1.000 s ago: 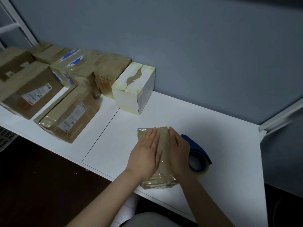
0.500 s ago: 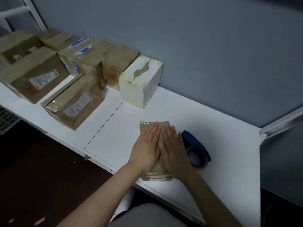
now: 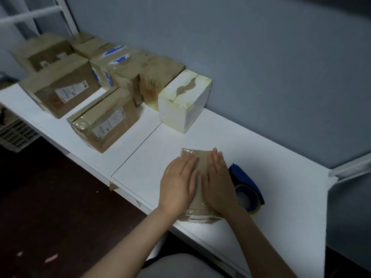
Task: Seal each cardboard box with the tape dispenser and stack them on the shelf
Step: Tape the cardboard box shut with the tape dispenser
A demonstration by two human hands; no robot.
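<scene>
- Your left hand (image 3: 177, 185) lies flat on the small, flat brown cardboard box wrapped in glossy clear tape (image 3: 200, 161). Its fingers (image 3: 188, 163) are straight, close together and pointing away from you.
- Your right hand (image 3: 219, 183) lies flat beside it on the same box, fingers (image 3: 215, 159) equally straight. Neither hand curls round anything.
- The box sits under both palms near the front edge of the white bench (image 3: 271, 157). A narrow strip of its top shows between your hands, and its far end shows just past your left fingertips.
- The blue tape dispenser with its roll (image 3: 246, 183) lies on the bench just right of the box, beside your right hand. You cannot tell whether they touch.
- Further back on the left, a white cube-shaped carton with a torn top (image 3: 184, 101) stands against the grey-blue wall (image 3: 261, 67), with labelled brown cardboard boxes (image 3: 104, 121) clustered beyond it.
</scene>
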